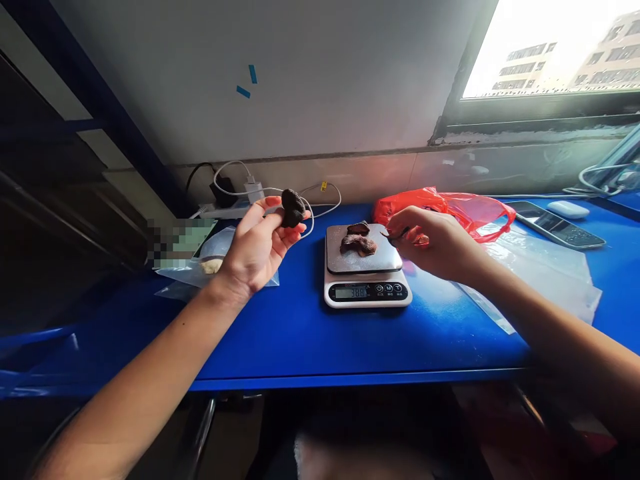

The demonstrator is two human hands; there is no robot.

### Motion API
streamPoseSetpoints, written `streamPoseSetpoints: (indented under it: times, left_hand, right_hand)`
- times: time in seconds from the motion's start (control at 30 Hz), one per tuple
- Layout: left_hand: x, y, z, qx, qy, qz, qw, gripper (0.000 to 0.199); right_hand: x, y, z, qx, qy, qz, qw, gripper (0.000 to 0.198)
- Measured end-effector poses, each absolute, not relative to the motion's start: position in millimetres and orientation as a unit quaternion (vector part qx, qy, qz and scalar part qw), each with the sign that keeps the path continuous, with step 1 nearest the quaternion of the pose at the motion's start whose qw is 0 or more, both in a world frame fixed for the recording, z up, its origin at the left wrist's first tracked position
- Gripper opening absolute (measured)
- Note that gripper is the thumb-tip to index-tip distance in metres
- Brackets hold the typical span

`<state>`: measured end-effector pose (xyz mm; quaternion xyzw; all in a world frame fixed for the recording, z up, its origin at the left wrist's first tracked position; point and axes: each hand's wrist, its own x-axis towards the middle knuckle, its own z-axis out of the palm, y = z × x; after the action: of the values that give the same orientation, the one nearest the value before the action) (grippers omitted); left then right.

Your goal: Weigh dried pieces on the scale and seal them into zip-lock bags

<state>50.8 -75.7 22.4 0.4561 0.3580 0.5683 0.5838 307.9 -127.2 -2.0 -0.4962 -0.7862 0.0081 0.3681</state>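
Observation:
My left hand [260,243] pinches a dark, wrinkled dried mushroom [293,208] between thumb and fingers, raised above the table to the left of the scale. A white kitchen scale [333,291] with a steel plate stands in front of me, its display lit with digits too faint to read surely. Brown dried mushrooms [361,245] lie on the plate. Over the plate's right edge, my right hand [425,240] has its fingers curled round a small dark piece, perhaps also dried mushroom, mostly hidden by the fingers.
A red plastic bag [450,203] lies behind my right hand, with clear plastic bags [545,277] under my right forearm. Further right are a phone [555,225] and a white case [568,210]. Behind my left hand are a bag with pale contents [211,266] and a charger [254,192] with cables.

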Motion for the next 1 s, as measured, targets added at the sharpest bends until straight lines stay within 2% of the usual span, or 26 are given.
streamPoseSetpoints:
  times: [0.37, 0.6, 0.83, 1.0]
  left_hand:
    - [51, -88, 27, 0.396, 0.36, 0.483, 0.694, 0.029]
    - [47, -86, 21, 0.446, 0.341, 0.474, 0.679, 0.023]
    - [45, -85, 17, 0.508, 0.344, 0.464, 0.639, 0.016]
    - [45, -86, 15, 0.513, 0.342, 0.472, 0.63, 0.016]
  right_hand:
    - [313, -120, -8, -0.5, -0.76, -0.058, 0.41, 0.013]
    - [313, -120, -8, -0.528, -0.74, -0.02, 0.416, 0.017]
    - [312, -118, -11, -0.569, -0.75, -0.042, 0.335, 0.026]
    - [311, -109, -19, -0.565, -0.761, -0.057, 0.313, 0.03]
